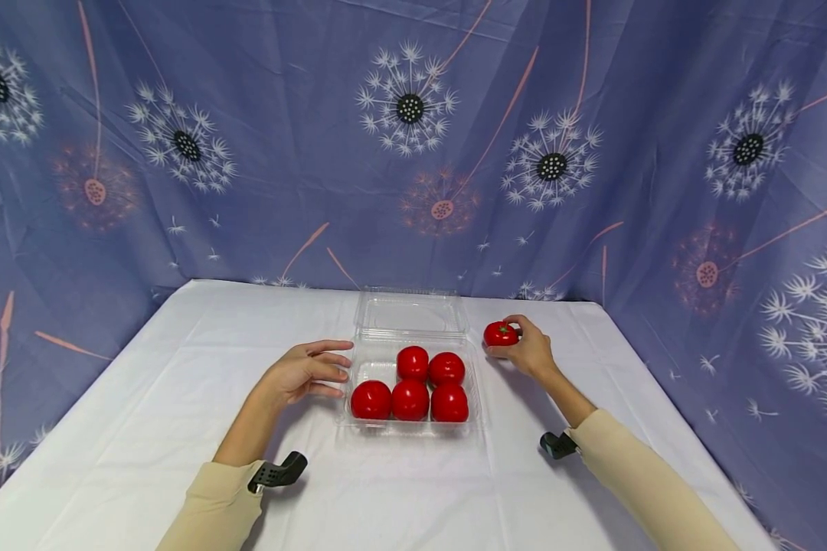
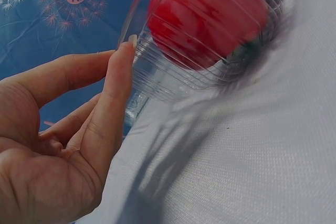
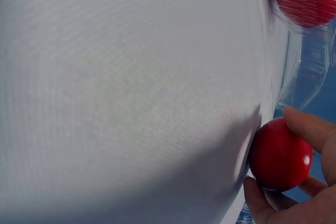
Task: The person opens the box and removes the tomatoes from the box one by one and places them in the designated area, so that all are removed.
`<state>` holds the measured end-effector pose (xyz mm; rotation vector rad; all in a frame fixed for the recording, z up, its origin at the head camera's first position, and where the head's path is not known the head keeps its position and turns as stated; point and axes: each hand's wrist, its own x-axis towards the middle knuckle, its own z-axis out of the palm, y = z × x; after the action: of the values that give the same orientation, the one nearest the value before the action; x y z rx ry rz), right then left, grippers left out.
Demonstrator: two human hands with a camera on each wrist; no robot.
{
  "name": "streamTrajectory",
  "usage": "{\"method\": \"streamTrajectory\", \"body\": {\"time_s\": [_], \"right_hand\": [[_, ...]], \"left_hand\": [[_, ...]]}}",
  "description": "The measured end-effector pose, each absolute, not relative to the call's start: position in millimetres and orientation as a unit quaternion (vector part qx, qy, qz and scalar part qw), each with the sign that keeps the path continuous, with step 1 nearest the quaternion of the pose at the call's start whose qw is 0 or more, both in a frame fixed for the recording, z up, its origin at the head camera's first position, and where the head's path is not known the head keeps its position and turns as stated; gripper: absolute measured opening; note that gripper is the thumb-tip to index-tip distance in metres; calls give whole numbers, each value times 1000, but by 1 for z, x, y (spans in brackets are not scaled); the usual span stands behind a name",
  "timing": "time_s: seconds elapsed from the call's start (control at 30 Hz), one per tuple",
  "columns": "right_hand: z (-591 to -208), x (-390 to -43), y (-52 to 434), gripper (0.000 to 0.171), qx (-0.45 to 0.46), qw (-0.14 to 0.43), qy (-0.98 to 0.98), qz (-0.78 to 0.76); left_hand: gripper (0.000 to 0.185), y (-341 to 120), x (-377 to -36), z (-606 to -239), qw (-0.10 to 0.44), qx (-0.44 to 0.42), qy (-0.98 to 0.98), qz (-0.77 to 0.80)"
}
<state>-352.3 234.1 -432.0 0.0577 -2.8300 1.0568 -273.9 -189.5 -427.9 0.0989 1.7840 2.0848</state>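
Observation:
A clear plastic clamshell box point(image 1: 480, 409) stands on the table with its lid point(image 1: 413, 314) folded back. Inside are several red tomatoes: three along the front row point(image 1: 410, 399), two behind at the middle and right point(image 1: 446, 370). The back left part of the box shows bare plastic. My left hand point(image 1: 308, 373) is at the box's left side, fingers extended, fingertips right at its rim in the left wrist view. To the right of the box, my right hand point(image 1: 527, 348) grips another tomato point(image 3: 281, 154) between thumb and fingers, its green stem point(image 1: 504, 329) facing up.
A white cloth point(image 1: 179, 367) covers the table. Behind and at both sides hangs a blue curtain point(image 1: 303, 153) with dandelion prints. Dark wrist cameras point(image 1: 279, 471) are strapped over the beige sleeves point(image 1: 634, 467).

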Motion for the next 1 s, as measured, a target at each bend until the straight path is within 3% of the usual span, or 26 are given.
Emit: {"method": "streamTrajectory", "body": {"time_s": [0.33, 1.0], "right_hand": [[-429, -352, 236, 74, 15, 47, -937, 347], [-391, -342, 226, 78, 79, 81, -930, 349]], "left_hand": [[73, -189, -274, -428, 197, 33, 638, 744], [70, -189, -272, -425, 194, 37, 640, 743]]}}
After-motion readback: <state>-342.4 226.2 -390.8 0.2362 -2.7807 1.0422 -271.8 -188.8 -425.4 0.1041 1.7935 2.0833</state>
